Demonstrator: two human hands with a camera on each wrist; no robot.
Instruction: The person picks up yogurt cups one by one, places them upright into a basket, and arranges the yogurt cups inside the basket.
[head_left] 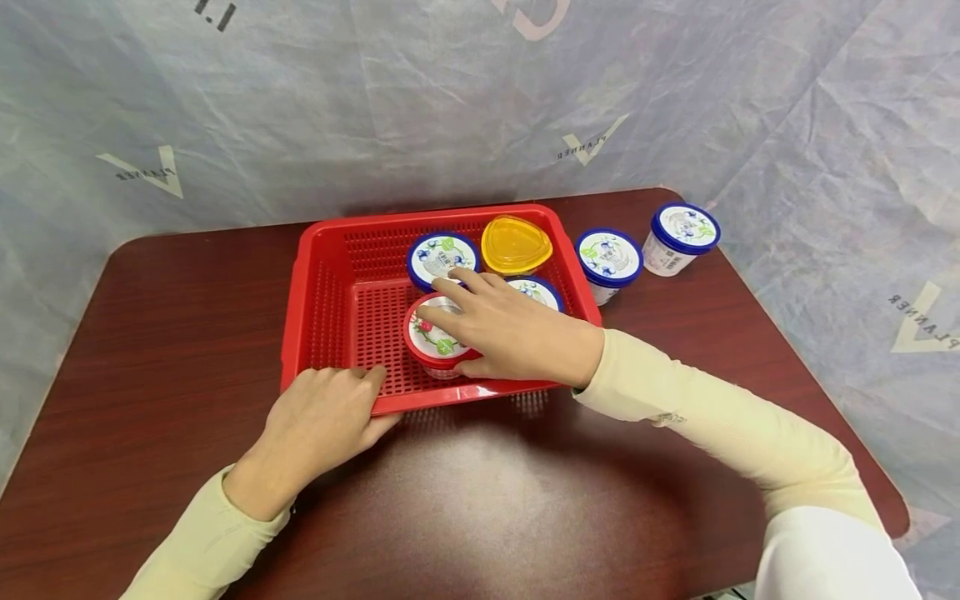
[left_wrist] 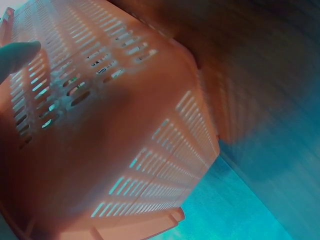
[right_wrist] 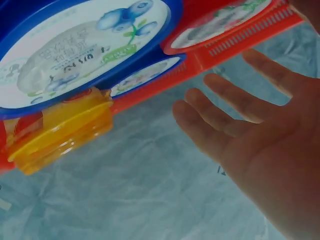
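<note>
A red plastic basket (head_left: 298, 308) with slotted walls sits on the table. My left hand (head_left: 318, 425) grips its front rim, fingers over the inside and thumb on the outer wall; the left wrist view shows that thumb against the slotted wall (left_wrist: 170, 75). Inside the basket, my right hand (head_left: 517, 329) lies over a red-lidded tub (head_left: 431, 337) and partly hides it. In the right wrist view its fingers (right_wrist: 200, 125) are spread and fairly straight. Around it stand a blue-lidded tub (head_left: 435, 257), a second blue-lidded tub (head_left: 540, 290) partly behind the hand, and a yellow container (head_left: 516, 243).
Two more blue-lidded tubs stand on the table right of the basket: one close to its side (head_left: 609, 257), the other farther out near the table's edge (head_left: 682, 229). Grey sheeting (head_left: 420, 108) hangs behind the dark wooden table (head_left: 180, 333).
</note>
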